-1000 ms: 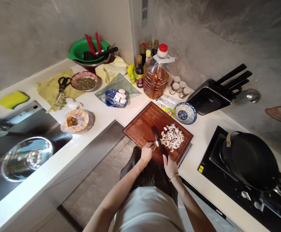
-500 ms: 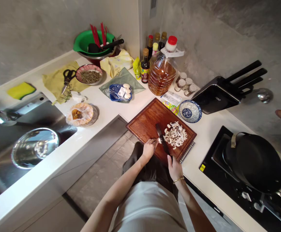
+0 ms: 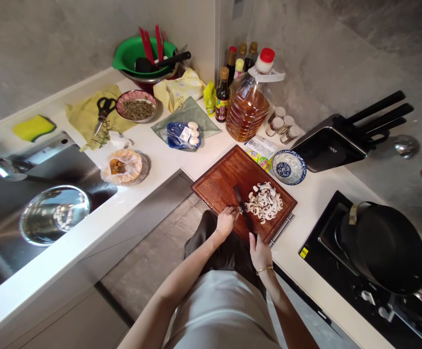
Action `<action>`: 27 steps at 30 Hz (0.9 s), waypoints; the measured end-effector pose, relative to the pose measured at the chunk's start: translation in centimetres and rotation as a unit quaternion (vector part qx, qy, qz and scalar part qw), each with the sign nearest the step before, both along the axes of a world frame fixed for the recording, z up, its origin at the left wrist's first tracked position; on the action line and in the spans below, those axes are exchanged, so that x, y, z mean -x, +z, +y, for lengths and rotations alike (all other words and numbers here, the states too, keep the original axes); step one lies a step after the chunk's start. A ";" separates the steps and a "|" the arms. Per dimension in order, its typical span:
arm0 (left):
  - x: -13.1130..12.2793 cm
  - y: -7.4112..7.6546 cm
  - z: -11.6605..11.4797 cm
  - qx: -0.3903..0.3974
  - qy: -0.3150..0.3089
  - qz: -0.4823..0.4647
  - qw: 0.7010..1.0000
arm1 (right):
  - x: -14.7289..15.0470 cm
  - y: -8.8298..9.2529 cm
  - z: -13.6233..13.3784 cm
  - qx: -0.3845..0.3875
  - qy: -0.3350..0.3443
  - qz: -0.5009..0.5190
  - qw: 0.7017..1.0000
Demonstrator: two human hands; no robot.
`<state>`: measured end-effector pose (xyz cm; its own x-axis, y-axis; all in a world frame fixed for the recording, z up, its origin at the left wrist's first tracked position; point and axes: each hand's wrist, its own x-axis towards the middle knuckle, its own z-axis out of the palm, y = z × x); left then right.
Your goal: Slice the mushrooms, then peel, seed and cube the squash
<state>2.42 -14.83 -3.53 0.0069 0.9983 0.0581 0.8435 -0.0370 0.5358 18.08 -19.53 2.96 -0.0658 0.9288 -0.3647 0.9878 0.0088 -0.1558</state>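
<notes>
A reddish wooden cutting board (image 3: 221, 182) lies on the white counter corner. A heap of sliced white mushrooms (image 3: 266, 202) covers its right part. My right hand (image 3: 258, 251) is closed around the handle of a dark-bladed knife (image 3: 242, 211), whose blade rests on the board beside the heap. My left hand (image 3: 226, 221) is curled at the board's near edge, fingertips pinching a small mushroom piece against the blade.
A blue patterned bowl (image 3: 288, 167), oil jug (image 3: 250, 107), sauce bottles and a knife block (image 3: 332, 148) stand behind the board. A black pan (image 3: 381, 247) sits on the cooktop, right. Left are a mushroom pack (image 3: 182, 135), scissors (image 3: 103, 110), dishes and a sink with a steel bowl (image 3: 54, 219).
The view has drifted slightly left. Both hands stay at the board's near edge with the knife; the blade has shifted a little beside the mushroom heap.
</notes>
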 end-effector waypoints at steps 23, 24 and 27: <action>0.0 0.4 0.1 0.014 0.026 -0.047 0.998 | -0.9 -2.4 0.4 -0.021 -0.178 0.263 0.948; 0.1 0.5 0.0 0.015 0.027 -0.043 0.999 | -1.0 -2.2 0.3 -0.025 -0.182 0.265 0.947; 0.1 0.8 0.2 0.013 0.013 -0.020 1.000 | -1.5 -1.7 0.1 -0.058 -0.177 0.246 0.951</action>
<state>2.36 -14.61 -2.73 -0.0201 0.9993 0.0310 0.8215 -0.0011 0.5703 19.57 -19.39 1.25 0.1219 0.9567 -0.2644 0.7402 -0.2651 -0.6179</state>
